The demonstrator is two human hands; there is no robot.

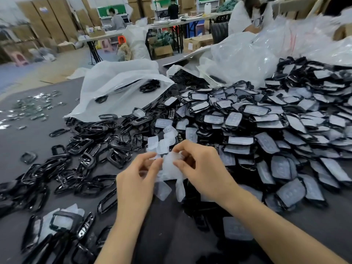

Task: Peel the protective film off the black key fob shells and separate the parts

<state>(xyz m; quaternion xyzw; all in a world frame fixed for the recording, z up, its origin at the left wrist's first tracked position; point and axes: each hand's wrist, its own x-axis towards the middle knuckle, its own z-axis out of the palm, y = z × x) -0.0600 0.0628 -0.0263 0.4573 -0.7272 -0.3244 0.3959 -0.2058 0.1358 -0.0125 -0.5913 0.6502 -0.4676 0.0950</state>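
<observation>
My left hand (137, 180) and my right hand (202, 168) meet at the middle of the table, both pinching a bunch of clear peeled film pieces (169, 166) between thumb and fingers. Loose film flaps hang below the hands. To the right rises a big heap of black key fob shells with whitish film on them (266, 130). On the left lies a spread of bare glossy black frames (91, 161). No shell is visible inside either hand.
The grey table top (22, 141) carries small shiny parts (32, 109) at far left. White plastic bags (122, 86) and clear bags (266, 48) lie behind the heaps. A person sits at the back right; others work at far tables.
</observation>
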